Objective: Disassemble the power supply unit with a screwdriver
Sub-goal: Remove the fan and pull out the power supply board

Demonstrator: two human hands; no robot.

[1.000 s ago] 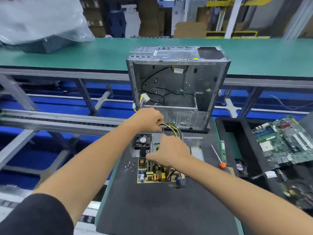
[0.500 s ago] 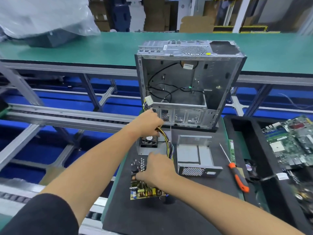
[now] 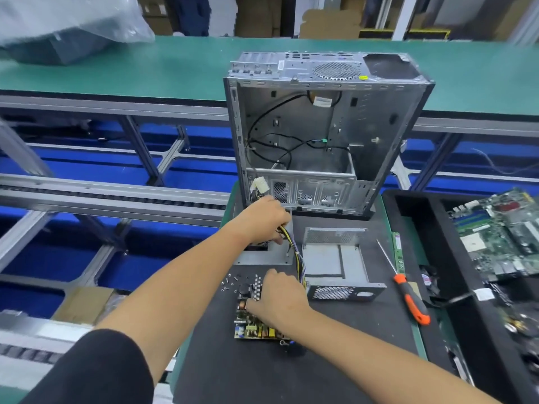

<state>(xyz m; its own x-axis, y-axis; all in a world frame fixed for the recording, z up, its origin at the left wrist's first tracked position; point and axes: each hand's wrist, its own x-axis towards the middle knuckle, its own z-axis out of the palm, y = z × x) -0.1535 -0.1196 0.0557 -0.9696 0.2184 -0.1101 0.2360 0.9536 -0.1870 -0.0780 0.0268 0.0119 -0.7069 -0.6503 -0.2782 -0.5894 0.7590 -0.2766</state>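
The power supply's circuit board (image 3: 256, 328) lies on the black mat (image 3: 335, 360), out of its metal housing. My right hand (image 3: 277, 298) grips the board's upper edge, by its heat sink. My left hand (image 3: 264, 218) is closed on the yellow and black cable bundle (image 3: 296, 252) that runs from the board, over a grey housing plate (image 3: 262, 256). The other housing shell (image 3: 335, 263), with perforated ends, lies open to the right. The orange-handled screwdriver (image 3: 411, 301) lies untouched at the mat's right side.
An empty computer case (image 3: 320, 135) stands upright at the mat's far edge. Several loose screws (image 3: 229, 282) lie left of the board. A green memory stick (image 3: 398, 255) lies beside the screwdriver. A black tray (image 3: 408, 205) at right holds a motherboard (image 3: 501, 234).
My right hand has drawn the circuit board toward me and to the left, clear of the housing shell. My left hand keeps hold of the cables.
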